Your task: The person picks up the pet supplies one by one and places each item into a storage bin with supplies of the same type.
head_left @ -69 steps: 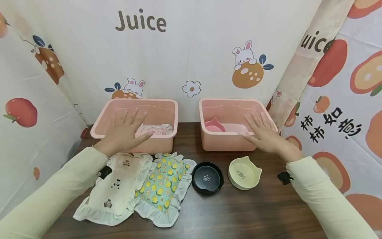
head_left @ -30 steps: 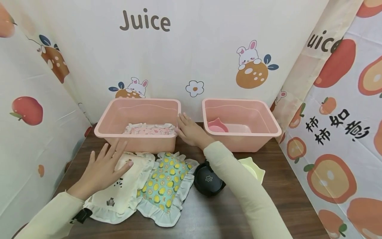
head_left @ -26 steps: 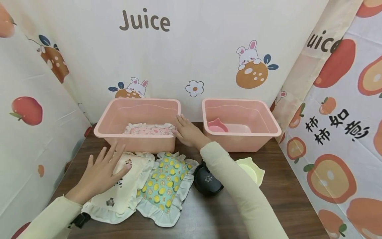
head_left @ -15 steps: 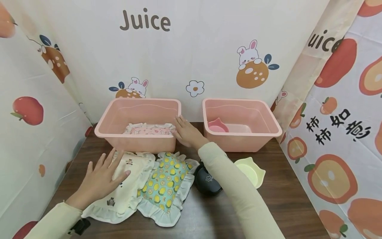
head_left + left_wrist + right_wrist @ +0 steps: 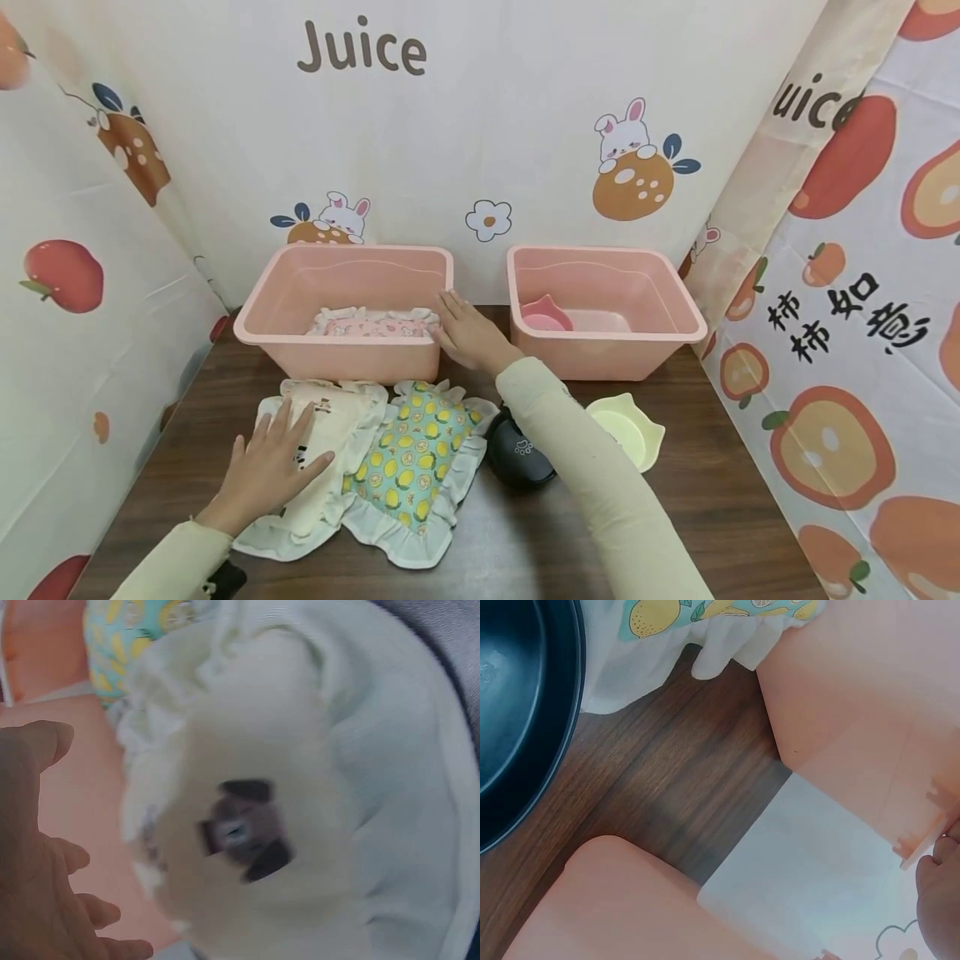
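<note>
My left hand (image 5: 266, 467), fingers spread, is over the cream frilled cushion (image 5: 318, 500) with small animal prints; whether it touches the fabric I cannot tell. The left wrist view shows the same hand (image 5: 37, 855) beside a bear print on that cushion (image 5: 322, 847). My right hand (image 5: 472, 333) lies with straight fingers at the right rim of the left pink bin (image 5: 337, 358). Only part of the hand (image 5: 939, 892) shows at the right edge of the right wrist view. Inside the left bin lies a pink frilled cushion (image 5: 375, 327).
Beside the cream cushion lies a lemon-print frilled cushion (image 5: 408, 467). A black bowl (image 5: 513, 458) is partly behind my right forearm, and a yellow cat-eared bowl (image 5: 630, 425) lies beyond it. The right pink bin (image 5: 607, 358) holds a pink cat-eared bowl (image 5: 546, 315). Printed cloth surrounds the table.
My right hand has crossed from the right bin to the left bin's right rim and stayed there. My left hand has come down from the left bin to the cream cushion.
</note>
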`<state>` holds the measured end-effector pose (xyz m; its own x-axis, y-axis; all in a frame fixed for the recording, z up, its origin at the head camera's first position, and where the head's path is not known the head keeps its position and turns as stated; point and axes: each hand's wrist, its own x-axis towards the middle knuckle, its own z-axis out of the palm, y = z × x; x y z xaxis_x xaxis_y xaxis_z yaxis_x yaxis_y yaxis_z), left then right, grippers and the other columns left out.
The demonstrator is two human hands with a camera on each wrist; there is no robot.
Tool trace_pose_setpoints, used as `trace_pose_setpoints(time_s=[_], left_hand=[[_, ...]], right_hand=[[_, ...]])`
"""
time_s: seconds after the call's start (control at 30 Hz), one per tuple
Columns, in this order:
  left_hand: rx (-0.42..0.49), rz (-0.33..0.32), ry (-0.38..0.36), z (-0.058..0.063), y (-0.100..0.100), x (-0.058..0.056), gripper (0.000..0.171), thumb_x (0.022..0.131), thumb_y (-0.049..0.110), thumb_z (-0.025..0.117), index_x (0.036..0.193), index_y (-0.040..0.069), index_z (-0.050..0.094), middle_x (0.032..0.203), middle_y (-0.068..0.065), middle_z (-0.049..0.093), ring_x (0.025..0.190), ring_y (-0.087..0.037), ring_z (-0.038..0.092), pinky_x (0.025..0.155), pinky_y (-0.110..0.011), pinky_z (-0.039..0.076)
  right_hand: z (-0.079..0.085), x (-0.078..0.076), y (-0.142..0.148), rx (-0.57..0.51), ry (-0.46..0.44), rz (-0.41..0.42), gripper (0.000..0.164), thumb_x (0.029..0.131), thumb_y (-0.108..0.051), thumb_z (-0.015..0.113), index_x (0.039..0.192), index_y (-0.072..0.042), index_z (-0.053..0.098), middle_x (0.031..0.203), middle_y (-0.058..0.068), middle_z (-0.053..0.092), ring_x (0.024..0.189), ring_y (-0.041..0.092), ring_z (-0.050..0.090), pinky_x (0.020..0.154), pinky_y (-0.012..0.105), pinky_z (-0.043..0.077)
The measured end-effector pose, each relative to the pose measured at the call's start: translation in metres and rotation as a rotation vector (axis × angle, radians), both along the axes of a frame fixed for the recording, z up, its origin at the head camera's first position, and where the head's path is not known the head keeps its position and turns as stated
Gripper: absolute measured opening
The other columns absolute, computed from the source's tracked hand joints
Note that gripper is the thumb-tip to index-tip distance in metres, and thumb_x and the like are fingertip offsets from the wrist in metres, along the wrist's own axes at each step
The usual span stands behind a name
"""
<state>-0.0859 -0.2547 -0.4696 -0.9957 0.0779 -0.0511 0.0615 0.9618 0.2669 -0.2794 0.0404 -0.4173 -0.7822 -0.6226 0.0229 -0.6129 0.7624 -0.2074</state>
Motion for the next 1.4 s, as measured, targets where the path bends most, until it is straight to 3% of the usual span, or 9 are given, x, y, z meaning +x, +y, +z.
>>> trace_pose_setpoints(time_s=[0.2, 0.47, 0.63, 1.03, 1.4], left_hand=[[0.000, 0.027, -0.025, -0.019, 0.000, 0.000, 0.089, 0.087, 0.066, 0.051, 0.151, 0.010, 0.026, 0.153, -0.032, 0.015, 0.131, -0.062, 0.018, 0.093, -0.082, 0.013], [0.017, 0.041, 0.031, -0.033, -0.001, 0.000, 0.094, 0.083, 0.060, 0.061, 0.154, 0.018, 0.016, 0.153, -0.032, 0.009, 0.131, -0.066, 0.012, 0.091, -0.084, 0.012], [0.026, 0.049, 0.063, -0.039, -0.001, -0.001, 0.094, 0.083, 0.053, 0.065, 0.155, 0.023, 0.012, 0.153, -0.031, 0.010, 0.129, -0.067, 0.017, 0.086, -0.085, 0.018], [0.021, 0.080, 0.147, -0.048, 0.000, -0.002, 0.088, 0.082, 0.038, 0.069, 0.154, 0.023, 0.020, 0.152, -0.027, 0.019, 0.122, -0.059, 0.033, 0.075, -0.079, 0.033], [0.026, 0.078, 0.220, -0.041, -0.006, 0.005, 0.082, 0.079, 0.027, 0.069, 0.151, 0.024, 0.030, 0.148, -0.023, 0.031, 0.110, -0.059, 0.044, 0.062, -0.068, 0.040]], right_hand=[[0.003, 0.002, -0.002, -0.006, 0.003, 0.005, 0.062, 0.105, -0.037, 0.031, 0.154, -0.005, 0.012, 0.161, 0.011, 0.010, 0.148, 0.023, 0.003, 0.119, 0.034, 0.009], [0.003, 0.001, -0.002, 0.017, 0.027, 0.012, 0.062, 0.105, -0.039, 0.026, 0.153, -0.003, 0.012, 0.161, 0.012, 0.009, 0.148, 0.024, 0.003, 0.119, 0.032, 0.007], [0.001, -0.001, -0.001, 0.005, 0.026, 0.002, 0.061, 0.105, -0.038, 0.027, 0.154, -0.004, 0.012, 0.161, 0.011, 0.009, 0.148, 0.023, 0.002, 0.119, 0.032, 0.007], [-0.001, 0.000, -0.001, 0.005, 0.016, -0.005, 0.062, 0.105, -0.037, 0.026, 0.153, -0.003, 0.010, 0.161, 0.011, 0.007, 0.148, 0.023, 0.003, 0.119, 0.032, 0.008], [-0.003, 0.000, -0.002, 0.006, 0.020, -0.020, 0.061, 0.104, -0.036, 0.028, 0.154, -0.004, 0.013, 0.161, 0.010, 0.009, 0.148, 0.023, 0.002, 0.120, 0.035, 0.006]])
